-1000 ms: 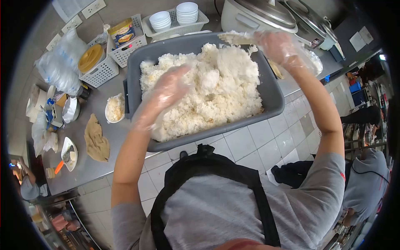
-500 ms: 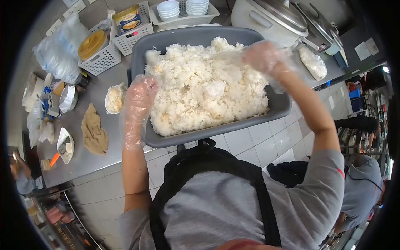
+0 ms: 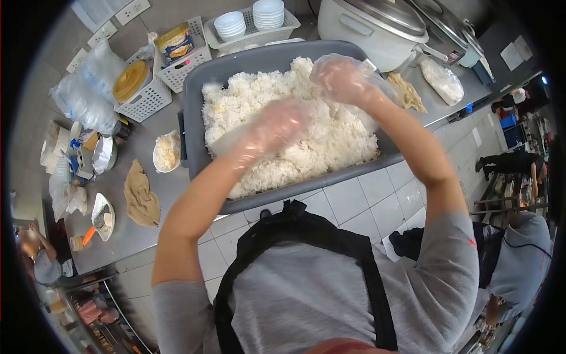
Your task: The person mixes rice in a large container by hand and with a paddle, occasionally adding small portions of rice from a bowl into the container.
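Note:
A grey tub [image 3: 191, 112] heaped with cooked white rice [image 3: 330, 138] stands on the steel counter in front of me. Both my hands wear clear plastic gloves. My left hand [image 3: 276, 125] is blurred over the middle of the rice and seems to grip a flat white paddle [image 3: 227, 141] that points down-left into the rice. My right hand [image 3: 341, 78] hovers at the far right part of the heap with its fingers curled. Whether it holds rice is unclear.
A small bowl of rice [image 3: 167, 152] and a brown cloth [image 3: 140, 197] lie left of the tub. White baskets [image 3: 150, 97] with bowls [image 3: 268, 13] and packets stand behind, rice cookers [image 3: 377, 26] at the back right. A person in grey [image 3: 522, 253] is at the lower right.
My left hand went from the tub's left rim to the middle of the rice. My right hand moved slightly left and farther back. The paddle now lies under my left hand.

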The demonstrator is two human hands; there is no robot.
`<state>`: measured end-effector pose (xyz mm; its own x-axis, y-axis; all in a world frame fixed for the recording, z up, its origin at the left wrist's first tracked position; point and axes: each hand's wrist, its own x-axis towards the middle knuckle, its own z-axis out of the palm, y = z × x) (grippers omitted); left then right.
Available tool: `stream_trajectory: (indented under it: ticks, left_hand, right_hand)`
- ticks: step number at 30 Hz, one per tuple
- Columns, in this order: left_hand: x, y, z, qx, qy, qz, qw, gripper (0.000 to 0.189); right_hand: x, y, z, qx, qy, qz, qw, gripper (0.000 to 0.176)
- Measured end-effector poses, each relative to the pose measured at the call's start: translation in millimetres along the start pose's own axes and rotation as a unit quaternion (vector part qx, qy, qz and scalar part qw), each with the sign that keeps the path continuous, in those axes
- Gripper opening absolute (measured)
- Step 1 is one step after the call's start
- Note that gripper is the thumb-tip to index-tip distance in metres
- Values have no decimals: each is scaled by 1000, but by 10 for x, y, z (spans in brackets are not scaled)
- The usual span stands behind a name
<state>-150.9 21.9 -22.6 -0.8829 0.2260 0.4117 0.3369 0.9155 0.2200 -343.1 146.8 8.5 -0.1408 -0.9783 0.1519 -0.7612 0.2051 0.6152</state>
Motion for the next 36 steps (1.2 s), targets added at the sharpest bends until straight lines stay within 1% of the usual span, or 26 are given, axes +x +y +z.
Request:
stream_trajectory:
  ticks: [1,2,3,4,7,8,10,11,12,13,15,16,17,19,20,22,23,24,26,27,28,29,31,33,34,36]
  left_hand:
    - [-83,-129,-59,-11,26,-16,999,28]
    - [-191,-221,-160,-19,9,-63,998,27]
    - [-295,-301,-314,-27,-9,-108,994,26]
    - [-371,-355,-406,-33,-25,-154,987,26]
    - [-492,-449,-416,-251,-20,-223,942,38]
    - [-514,-480,-373,-269,2,-211,940,40]
    - [-539,-512,-304,-303,47,-186,933,43]
    - [-545,-509,-293,-248,36,-182,951,44]
    - [-526,-469,-288,-192,23,-175,965,45]
    - [-500,-438,-285,-137,10,-163,977,46]
    - [-484,-464,-193,-73,-3,-135,988,39]
    - [-405,-434,-151,-45,-6,-114,992,35]
    - [-340,-396,-123,-48,-23,-131,990,31]
    - [-202,-265,-183,-47,-61,-173,982,23]
    - [-140,-255,-134,-40,-65,-163,984,20]
    - [-169,-252,-104,-16,-71,-174,982,16]
    - [-194,-222,-90,5,-60,-161,985,15]
    - [-187,-167,-81,29,-49,-158,986,14]
    - [-214,-251,-89,14,-30,-170,985,13]
    - [-160,-211,-180,47,-1,-193,980,13]
    - [-153,-180,-379,80,26,-210,974,14]
    - [-278,-169,-641,39,72,-240,967,15]
    - [-490,-130,-1069,-44,166,-276,946,17]
    - [-862,-177,-1327,-10,222,-326,919,21]
    - [-1093,-252,-1414,58,230,-335,912,21]
    - [-1600,-455,-1432,155,218,-359,894,22]
  right_hand:
    - [-88,-48,-144,49,16,16,999,20]
    - [-176,-95,-290,98,33,31,994,18]
    - [-251,-113,-432,257,32,63,964,16]
    - [-298,-153,-505,408,30,91,908,15]
    - [-321,-509,-287,475,57,61,876,22]
    - [-279,-628,-206,513,-14,94,853,37]
    - [-205,-740,-348,495,-48,89,863,40]
    - [-152,-790,-443,486,-65,88,867,42]
    - [-73,-805,-567,451,-99,55,885,46]
    - [-17,-878,-503,472,-83,45,877,45]
    - [-10,-982,-238,503,-55,42,862,41]
    - [-32,-988,-252,510,-21,43,859,31]
    - [-70,-1002,-267,516,12,44,856,20]
    - [-122,-975,-308,553,-1,68,830,26]
    - [-138,-967,-317,576,-5,71,814,30]
    - [-106,-982,-166,489,-40,43,871,26]
    - [-59,-1056,-93,447,-53,14,893,23]
    - [-73,-1031,-188,450,-76,39,889,18]
    - [-137,-997,-150,538,32,35,842,15]
    - [-135,-973,-63,511,91,14,854,12]
    - [-143,-932,-78,500,60,11,864,16]
    - [-166,-870,-150,484,31,15,875,20]
    - [-165,-846,-245,506,-23,59,860,21]
    - [-165,-857,-238,514,-1,61,856,22]
    - [-174,-836,-237,514,8,69,855,23]
    - [-114,-824,-373,492,-28,64,868,25]
